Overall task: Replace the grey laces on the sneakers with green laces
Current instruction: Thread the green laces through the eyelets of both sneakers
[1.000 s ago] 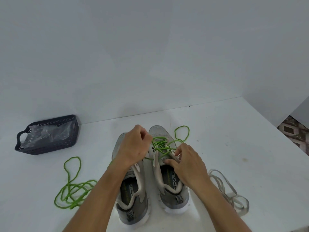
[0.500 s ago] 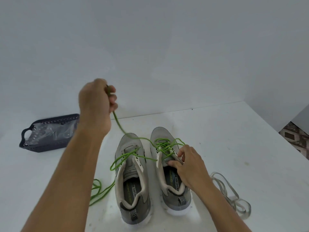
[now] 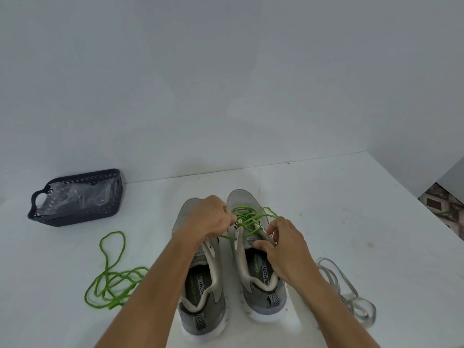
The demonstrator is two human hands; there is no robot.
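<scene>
Sneakers side by side on a white surface (image 3: 351, 222): right sneaker (image 3: 253, 247) partly green-laced, left hand (image 3: 209, 218) and right hand (image 3: 283, 249) pinching its green lace (image 3: 247, 219); left sneaker (image 3: 200, 280) unlaced, spare green lace (image 3: 113, 280) left, grey laces (image 3: 349, 295) discarded right.

grey sneakers (image 3: 261, 285), green laces (image 3: 248, 219), navy basket (image 3: 75, 217)

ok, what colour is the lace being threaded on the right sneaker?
Bright green lace, clearest in the head view, the only one.
</scene>
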